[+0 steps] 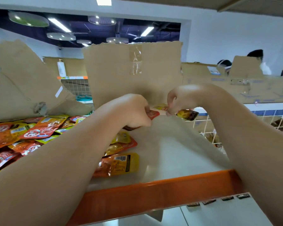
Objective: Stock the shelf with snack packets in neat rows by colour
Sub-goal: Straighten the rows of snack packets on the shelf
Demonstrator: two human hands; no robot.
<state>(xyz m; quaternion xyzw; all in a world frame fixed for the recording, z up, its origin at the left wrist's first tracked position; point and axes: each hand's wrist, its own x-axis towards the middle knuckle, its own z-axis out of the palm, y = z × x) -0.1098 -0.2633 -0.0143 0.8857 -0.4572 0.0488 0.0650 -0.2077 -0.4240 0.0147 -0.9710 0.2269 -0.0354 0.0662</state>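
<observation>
White shelf (170, 160) with an orange front lip (153, 190), torn cardboard (121, 75) standing behind.
We note our left hand (134, 111) curled round a red packet (153, 114) near the shelf's back. Just beside it, our right hand (178, 98) pinches a yellow-and-dark packet (188, 114) between thumb and fingertips. A loose heap of red and yellow packets (31, 132) lies unsorted at the left.

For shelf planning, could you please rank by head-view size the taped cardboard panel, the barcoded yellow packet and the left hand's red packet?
Taped brown cardboard panel
Barcoded yellow plastic packet, nearer the camera
Red plastic packet, partly hidden by the left hand
</observation>
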